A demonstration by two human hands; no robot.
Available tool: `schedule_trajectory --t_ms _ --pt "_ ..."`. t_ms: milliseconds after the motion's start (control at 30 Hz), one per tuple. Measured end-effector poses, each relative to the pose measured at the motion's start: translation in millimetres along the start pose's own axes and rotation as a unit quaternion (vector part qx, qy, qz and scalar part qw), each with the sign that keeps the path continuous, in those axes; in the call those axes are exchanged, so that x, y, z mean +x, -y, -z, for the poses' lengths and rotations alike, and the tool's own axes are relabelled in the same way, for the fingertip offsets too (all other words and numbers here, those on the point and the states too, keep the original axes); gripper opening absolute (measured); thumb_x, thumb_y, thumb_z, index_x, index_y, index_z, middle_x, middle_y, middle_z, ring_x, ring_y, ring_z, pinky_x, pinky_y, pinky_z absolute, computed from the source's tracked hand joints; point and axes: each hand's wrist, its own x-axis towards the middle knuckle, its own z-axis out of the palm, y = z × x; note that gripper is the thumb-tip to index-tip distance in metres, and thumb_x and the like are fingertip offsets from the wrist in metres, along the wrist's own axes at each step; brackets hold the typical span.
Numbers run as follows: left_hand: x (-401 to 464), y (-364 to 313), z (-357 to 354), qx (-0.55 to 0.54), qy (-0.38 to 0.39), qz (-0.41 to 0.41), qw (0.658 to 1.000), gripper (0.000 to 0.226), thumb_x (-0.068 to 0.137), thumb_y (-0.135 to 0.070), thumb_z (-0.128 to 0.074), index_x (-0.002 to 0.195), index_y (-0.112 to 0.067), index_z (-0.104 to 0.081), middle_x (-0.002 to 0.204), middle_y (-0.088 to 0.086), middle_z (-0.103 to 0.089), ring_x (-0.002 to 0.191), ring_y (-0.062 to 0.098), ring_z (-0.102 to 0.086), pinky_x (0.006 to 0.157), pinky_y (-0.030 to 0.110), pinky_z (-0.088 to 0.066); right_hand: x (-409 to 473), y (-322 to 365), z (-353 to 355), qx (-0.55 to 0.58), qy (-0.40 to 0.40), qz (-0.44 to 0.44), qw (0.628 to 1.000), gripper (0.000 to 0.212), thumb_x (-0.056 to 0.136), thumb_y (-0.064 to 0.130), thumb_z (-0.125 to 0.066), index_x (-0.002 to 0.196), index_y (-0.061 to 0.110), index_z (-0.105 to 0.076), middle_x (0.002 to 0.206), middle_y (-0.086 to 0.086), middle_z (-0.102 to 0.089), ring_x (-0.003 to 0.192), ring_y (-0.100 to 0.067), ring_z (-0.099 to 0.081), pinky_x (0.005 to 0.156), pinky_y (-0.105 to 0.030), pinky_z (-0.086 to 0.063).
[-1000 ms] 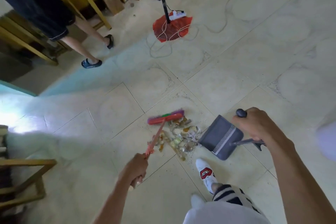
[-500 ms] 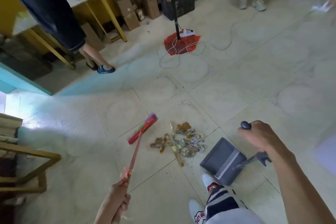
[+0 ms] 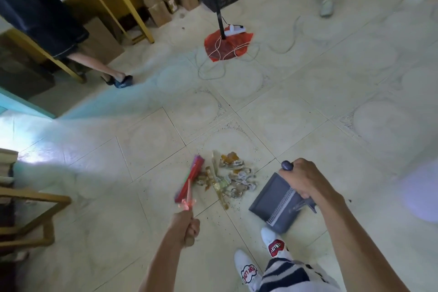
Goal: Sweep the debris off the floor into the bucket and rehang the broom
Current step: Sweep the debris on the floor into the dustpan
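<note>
The red broom, swung out to the left of the debris 0.5 s ago, now has its head touching the pile's left edge. The left hand has moved forward, closer to the pile.

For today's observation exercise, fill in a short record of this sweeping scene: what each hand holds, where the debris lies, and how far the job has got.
Left hand: closed on the broom handle
Right hand: closed on the dustpan handle
Debris: piled on the floor, between broom head and dustpan
Dustpan: on the floor, no debris visible inside
Bucket: not clearly in view
Progress: debris gathered, not yet swept into the pan
</note>
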Motion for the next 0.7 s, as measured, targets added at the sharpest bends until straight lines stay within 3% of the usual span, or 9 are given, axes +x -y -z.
schedule_trajectory --t_ms 200,333,433,567,633,700 --pt "-41.0 -46.7 10.1 -0.111 0.063 0.018 0.992 0.033 0.103 -0.004 -0.025 0.074 -0.012 -0.037 0.034 -0.002 -0.031 0.018 0.005 -0.029 0.020 0.008 -0.019 19.2 1.8 0.9 0.008 0.025 0.008 1.000 0.025 0.088 0.021 -0.059 0.067 0.011 -0.051 0.053 -0.002 -0.050 0.032 -0.013 -0.039 0.032 -0.015 -0.029" --pt "-56.1 -69.8 15.5 -0.173 0.069 0.029 0.982 0.022 0.104 -0.006 -0.026 0.089 -0.011 -0.041 0.040 -0.001 -0.034 0.020 0.005 -0.032 0.019 0.009 -0.022 30.1 3.7 7.8 0.007 0.038 0.031 0.999 0.034 0.085 0.015 -0.055 0.057 0.018 -0.036 0.051 -0.001 -0.039 0.032 -0.014 -0.027 0.034 -0.015 -0.024" --pt "-41.9 -78.0 9.5 -0.105 0.038 0.012 0.994 0.023 0.103 -0.006 -0.025 0.089 -0.011 -0.043 0.042 0.001 -0.036 0.022 0.005 -0.033 0.022 0.008 -0.025 36.2 0.9 15.4 -0.007 0.044 0.037 0.998 0.037 0.083 0.015 -0.056 0.058 0.020 -0.029 0.051 0.002 -0.030 0.029 -0.011 -0.018 0.033 -0.013 -0.019" --pt "-5.4 -78.7 -11.3 0.075 -0.025 -0.011 0.997 0.029 0.103 -0.016 -0.031 0.080 -0.016 -0.049 0.039 -0.001 -0.037 0.024 0.006 -0.029 0.027 0.009 -0.023 43.5 -3.9 23.5 -0.036 0.046 0.052 0.997 0.039 0.082 0.015 -0.055 0.062 0.021 -0.022 0.059 0.000 -0.022 0.050 -0.019 -0.017 0.039 -0.021 -0.015" --pt "12.0 -74.2 -26.0 0.165 -0.047 -0.029 0.985 0.031 0.101 -0.017 -0.032 0.088 -0.019 -0.060 0.042 0.000 -0.039 0.027 0.009 -0.031 0.031 0.013 -0.022 52.1 -7.7 26.6 -0.050 0.056 0.068 0.995 0.040 0.083 0.015 -0.055 0.063 0.022 -0.021 0.059 0.000 -0.021 0.053 -0.019 -0.017 0.044 -0.026 -0.017" --pt "34.2 -71.6 -37.8 0.217 -0.049 -0.029 0.974 0.027 0.100 -0.014 -0.035 0.096 -0.013 -0.061 0.054 0.007 -0.047 0.030 0.015 -0.043 0.031 0.019 -0.032 63.7 -9.6 32.0 -0.050 0.063 0.079 0.994 0.039 0.084 0.015 -0.056 0.063 0.021 -0.024 0.056 0.002 -0.023 0.047 -0.016 -0.017 0.042 -0.026 -0.018"
